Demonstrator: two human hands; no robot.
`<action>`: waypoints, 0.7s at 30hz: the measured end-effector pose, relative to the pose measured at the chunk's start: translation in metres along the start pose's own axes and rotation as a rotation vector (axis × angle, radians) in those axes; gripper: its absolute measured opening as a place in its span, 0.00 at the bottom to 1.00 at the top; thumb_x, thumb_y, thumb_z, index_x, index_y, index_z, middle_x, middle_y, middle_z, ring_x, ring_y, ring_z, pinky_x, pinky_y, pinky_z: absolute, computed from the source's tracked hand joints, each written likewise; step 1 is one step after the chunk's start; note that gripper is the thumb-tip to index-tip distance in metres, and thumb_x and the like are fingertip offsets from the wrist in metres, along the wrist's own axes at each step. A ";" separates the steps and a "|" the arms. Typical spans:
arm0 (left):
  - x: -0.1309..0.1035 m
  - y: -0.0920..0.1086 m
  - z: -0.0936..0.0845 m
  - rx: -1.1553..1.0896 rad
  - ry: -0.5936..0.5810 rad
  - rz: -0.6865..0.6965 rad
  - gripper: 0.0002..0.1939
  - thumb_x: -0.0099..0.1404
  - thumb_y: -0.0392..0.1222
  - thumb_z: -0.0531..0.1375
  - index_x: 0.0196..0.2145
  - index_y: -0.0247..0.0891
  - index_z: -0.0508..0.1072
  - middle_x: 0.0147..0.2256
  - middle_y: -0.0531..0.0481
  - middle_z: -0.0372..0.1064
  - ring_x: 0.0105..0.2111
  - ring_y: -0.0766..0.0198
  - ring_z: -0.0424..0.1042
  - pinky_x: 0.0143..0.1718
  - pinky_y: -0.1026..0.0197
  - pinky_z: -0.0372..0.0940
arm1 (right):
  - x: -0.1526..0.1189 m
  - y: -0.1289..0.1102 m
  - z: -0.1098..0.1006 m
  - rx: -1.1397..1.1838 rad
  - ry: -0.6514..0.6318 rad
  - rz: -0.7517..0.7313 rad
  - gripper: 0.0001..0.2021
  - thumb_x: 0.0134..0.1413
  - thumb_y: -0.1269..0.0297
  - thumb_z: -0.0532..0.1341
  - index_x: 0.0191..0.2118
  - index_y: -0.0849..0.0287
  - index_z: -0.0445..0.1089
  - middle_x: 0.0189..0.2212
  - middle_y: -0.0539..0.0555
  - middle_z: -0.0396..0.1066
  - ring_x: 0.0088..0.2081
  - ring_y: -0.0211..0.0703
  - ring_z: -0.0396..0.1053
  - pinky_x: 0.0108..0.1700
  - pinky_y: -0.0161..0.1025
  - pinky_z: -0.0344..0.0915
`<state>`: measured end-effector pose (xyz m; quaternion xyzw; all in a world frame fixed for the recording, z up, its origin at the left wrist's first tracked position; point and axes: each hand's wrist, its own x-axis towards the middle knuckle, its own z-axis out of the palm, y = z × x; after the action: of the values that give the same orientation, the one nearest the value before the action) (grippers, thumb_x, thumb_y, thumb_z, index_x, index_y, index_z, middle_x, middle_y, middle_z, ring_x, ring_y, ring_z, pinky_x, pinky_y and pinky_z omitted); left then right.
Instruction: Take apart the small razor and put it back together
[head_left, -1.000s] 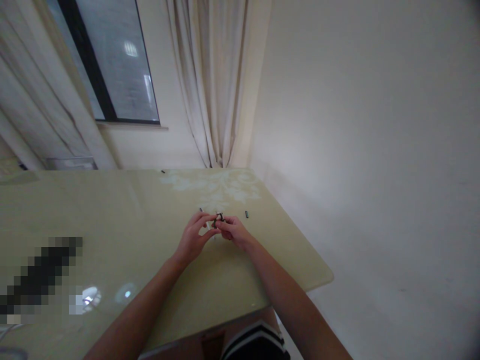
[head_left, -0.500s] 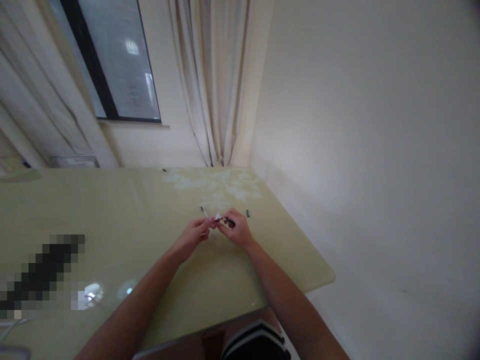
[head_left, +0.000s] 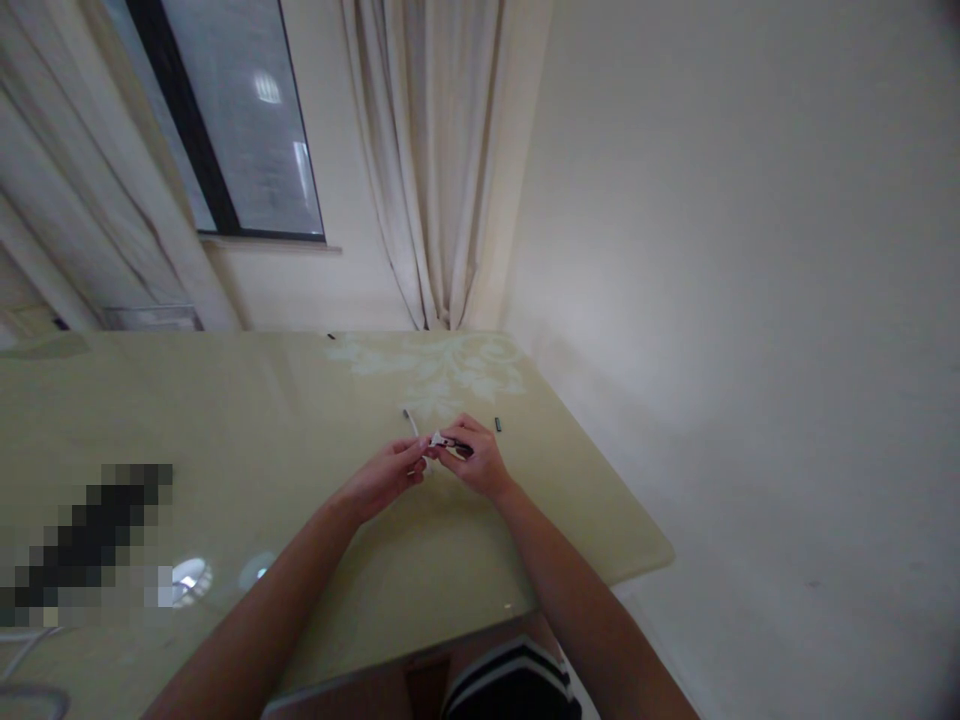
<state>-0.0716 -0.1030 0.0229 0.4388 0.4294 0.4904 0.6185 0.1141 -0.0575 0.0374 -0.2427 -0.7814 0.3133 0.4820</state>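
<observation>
My left hand [head_left: 394,470] is closed, its thumb and fingertips pinched on a small white piece [head_left: 438,439], too small to name. A thin white cable [head_left: 413,425] with a dark end [head_left: 406,412] reaches up from beside those fingertips, and I cannot tell whether it joins the white piece. My right hand [head_left: 476,460] is wrapped round a small dark object [head_left: 461,449], whose kind is not clear. The fingertips of both hands nearly meet at the white piece, just above the table. A small dark green strip [head_left: 498,424] lies right of my right hand.
The pale glossy table [head_left: 585,520] has a rounded right corner near the wall [head_left: 750,300]. A tiny dark piece [head_left: 331,336] lies at its far edge. At left are a blurred-out dark object [head_left: 90,540] and a grey cable [head_left: 34,690]. Curtains [head_left: 427,150] hang behind.
The view has shifted slightly. Both hands stay together at nearly the same spot, and the white piece between them has turned a little.
</observation>
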 end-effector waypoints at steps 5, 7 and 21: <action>0.003 0.003 -0.004 0.120 0.162 0.180 0.31 0.51 0.59 0.73 0.49 0.42 0.81 0.37 0.49 0.74 0.33 0.65 0.68 0.36 0.63 0.63 | 0.000 -0.003 -0.002 0.041 0.041 0.029 0.15 0.62 0.51 0.64 0.46 0.56 0.78 0.35 0.54 0.70 0.33 0.42 0.66 0.33 0.36 0.63; 0.005 0.005 -0.006 0.142 0.233 0.307 0.29 0.52 0.55 0.73 0.50 0.43 0.80 0.34 0.52 0.72 0.34 0.65 0.68 0.39 0.62 0.64 | 0.000 -0.002 -0.003 0.088 0.036 0.054 0.16 0.66 0.51 0.59 0.46 0.56 0.77 0.34 0.54 0.70 0.33 0.41 0.66 0.35 0.36 0.63; 0.003 0.006 -0.004 0.061 0.172 0.363 0.26 0.50 0.45 0.76 0.48 0.44 0.83 0.32 0.53 0.68 0.35 0.65 0.68 0.43 0.61 0.64 | 0.000 -0.003 -0.001 0.069 -0.043 0.018 0.15 0.67 0.53 0.59 0.41 0.57 0.78 0.34 0.54 0.75 0.35 0.43 0.70 0.41 0.38 0.64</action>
<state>-0.0757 -0.0987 0.0270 0.4839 0.4093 0.6162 0.4675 0.1143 -0.0594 0.0398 -0.2261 -0.7781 0.3496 0.4704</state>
